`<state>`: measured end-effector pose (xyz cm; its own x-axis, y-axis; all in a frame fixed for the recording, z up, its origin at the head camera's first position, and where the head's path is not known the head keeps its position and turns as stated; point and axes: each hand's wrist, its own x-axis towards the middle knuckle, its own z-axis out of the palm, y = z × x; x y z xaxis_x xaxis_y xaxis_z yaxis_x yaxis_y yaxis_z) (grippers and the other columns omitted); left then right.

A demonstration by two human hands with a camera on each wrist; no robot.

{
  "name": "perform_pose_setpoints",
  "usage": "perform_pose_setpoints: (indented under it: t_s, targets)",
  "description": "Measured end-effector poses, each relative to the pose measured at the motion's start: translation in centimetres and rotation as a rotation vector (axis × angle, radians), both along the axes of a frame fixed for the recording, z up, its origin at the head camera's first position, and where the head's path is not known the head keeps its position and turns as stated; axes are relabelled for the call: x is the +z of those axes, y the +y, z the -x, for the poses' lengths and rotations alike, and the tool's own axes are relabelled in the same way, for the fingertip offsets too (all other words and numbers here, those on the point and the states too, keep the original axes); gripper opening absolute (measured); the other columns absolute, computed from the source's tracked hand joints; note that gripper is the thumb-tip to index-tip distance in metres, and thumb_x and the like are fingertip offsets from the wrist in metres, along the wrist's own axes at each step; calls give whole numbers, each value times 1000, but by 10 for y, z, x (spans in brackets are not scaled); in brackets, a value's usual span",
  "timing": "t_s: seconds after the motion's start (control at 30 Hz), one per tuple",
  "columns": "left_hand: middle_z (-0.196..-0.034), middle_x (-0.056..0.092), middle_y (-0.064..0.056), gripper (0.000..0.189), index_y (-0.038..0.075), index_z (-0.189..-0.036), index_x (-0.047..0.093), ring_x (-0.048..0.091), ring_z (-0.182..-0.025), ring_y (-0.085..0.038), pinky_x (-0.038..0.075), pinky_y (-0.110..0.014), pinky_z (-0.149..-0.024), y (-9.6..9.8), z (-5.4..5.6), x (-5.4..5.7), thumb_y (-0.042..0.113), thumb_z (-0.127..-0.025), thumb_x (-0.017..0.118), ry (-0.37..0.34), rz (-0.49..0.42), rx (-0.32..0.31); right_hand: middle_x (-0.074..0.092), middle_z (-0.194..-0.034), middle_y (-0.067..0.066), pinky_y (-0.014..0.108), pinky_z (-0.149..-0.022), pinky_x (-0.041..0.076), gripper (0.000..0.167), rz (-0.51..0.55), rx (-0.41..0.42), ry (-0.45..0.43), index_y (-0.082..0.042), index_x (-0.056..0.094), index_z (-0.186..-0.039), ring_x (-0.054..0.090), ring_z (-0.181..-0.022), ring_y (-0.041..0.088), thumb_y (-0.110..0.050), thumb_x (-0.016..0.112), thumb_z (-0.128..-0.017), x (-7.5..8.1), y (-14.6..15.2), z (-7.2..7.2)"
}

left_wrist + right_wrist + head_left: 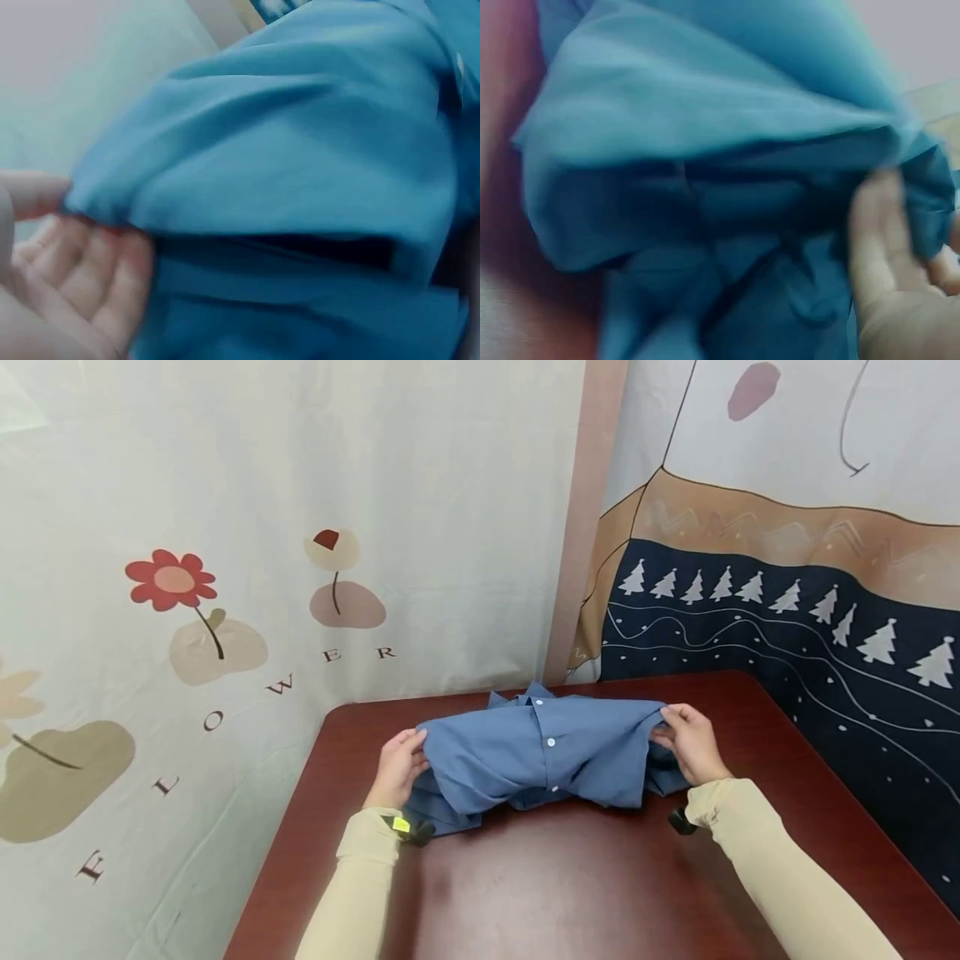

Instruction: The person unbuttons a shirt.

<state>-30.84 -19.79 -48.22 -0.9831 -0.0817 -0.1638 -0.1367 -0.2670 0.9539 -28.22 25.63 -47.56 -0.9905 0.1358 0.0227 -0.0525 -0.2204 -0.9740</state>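
A blue button-up shirt (487,752) is stretched sideways between both hands above the table, with white buttons down its middle. My left hand (397,765) pinches its left edge between thumb and fingers; in the left wrist view the cloth (285,165) sags in folds from that grip. On the other side my right hand (696,745) pinches the right upper corner. The right wrist view shows fingers (874,232) under the fabric (667,112), where a dark gap opens between layers. Lower parts of the shirt hang down and bunch behind the raised panel.
The dark red table (540,877) extends toward me beneath the arms. Behind it hangs a pale curtain (450,527) with printed flowers and letters. A navy cloth with white trees (750,635) covers the right side, close to the table's edge.
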Motion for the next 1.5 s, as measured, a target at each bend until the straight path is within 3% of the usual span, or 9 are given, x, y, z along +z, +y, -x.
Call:
perform_pose_setpoints:
  t_s: [0.17, 0.3, 0.47, 0.7, 0.83, 0.93, 1.1, 1.3, 1.5]
  targets:
    - [-133, 52, -26, 48, -5, -139, 45, 63, -106, -27, 52, -37, -87, 1, -5, -25, 18, -99, 57, -96, 221, -56, 31, -150, 22, 42, -105, 38, 64, -300, 63, -159, 2, 25, -151, 41, -133, 28, -35, 46, -104, -34, -6, -2]
    - [-116, 64, -22, 39, -3, -128, 57, 67, -92, -28, 55, -35, -74, 7, -14, -28, 19, -96, 62, -42, 383, -8, 11, -158, 25, 52, -111, 25, 82, -536, 78, -191, -3, 10, -155, 16, -144, 40, -48, 49, -99, -47, -7, -10]
    - [-86, 67, -9, 32, 2, -102, 66, 65, -74, -26, 50, -32, -59, 15, -31, -28, 32, -92, 67, -23, 591, 25, 20, -154, 30, 51, -105, 36, 88, -564, 44, -172, -1, 8, -155, 36, -134, 45, -53, 50, -97, -52, -5, -29]
    - [-77, 65, -11, 41, 5, -82, 62, 61, -61, -22, 49, -33, -61, 25, -60, -32, 45, -86, 71, -14, 730, -132, 53, -130, 30, 43, -85, 51, 79, -729, 40, -181, 7, 35, -145, 64, -99, 35, -50, 57, -95, -68, -7, -57]
    - [-76, 67, -11, 39, 4, -80, 57, 63, -60, -28, 50, -35, -60, 32, -71, -36, 39, -84, 75, -5, 743, -285, 60, -100, 19, 39, -71, 47, 52, -874, 85, -142, 3, 60, -113, 57, -82, 26, -42, 69, -89, -80, -12, -64]
    - [-78, 68, -13, 36, 2, -83, 57, 67, -65, -32, 52, -38, -61, 38, -74, -42, 34, -84, 75, -9, 712, -375, 53, -81, 9, 37, -65, 41, 35, -933, 109, -120, -4, 57, -86, 50, -70, 22, -35, 74, -86, -86, -16, -65]
    - [-80, 67, -12, 32, -5, -95, 60, 69, -71, -31, 55, -42, -66, 49, -68, -52, 23, -86, 74, 11, 674, -376, 44, -68, 4, 33, -60, 39, 31, -924, 115, -99, -8, 48, -75, 44, -60, 19, -21, 75, -86, -91, -21, -60]
    - [-79, 68, -16, 30, -9, -103, 60, 69, -72, -30, 56, -39, -66, 57, -47, -59, 14, -88, 71, 9, 673, -309, 24, -60, 0, 31, -54, 32, 50, -909, 59, -70, -14, 28, -63, 30, -51, 16, -14, 72, -87, -90, -24, -41]
    - [-86, 68, -19, 17, -4, -93, 59, 70, -78, -32, 55, -39, -66, 59, -25, -60, 10, -90, 69, 14, 642, -234, 46, -64, 4, 32, -58, 37, 30, -872, 13, -76, -6, 49, -69, 42, -57, 18, -14, 69, -90, -86, -28, -20]
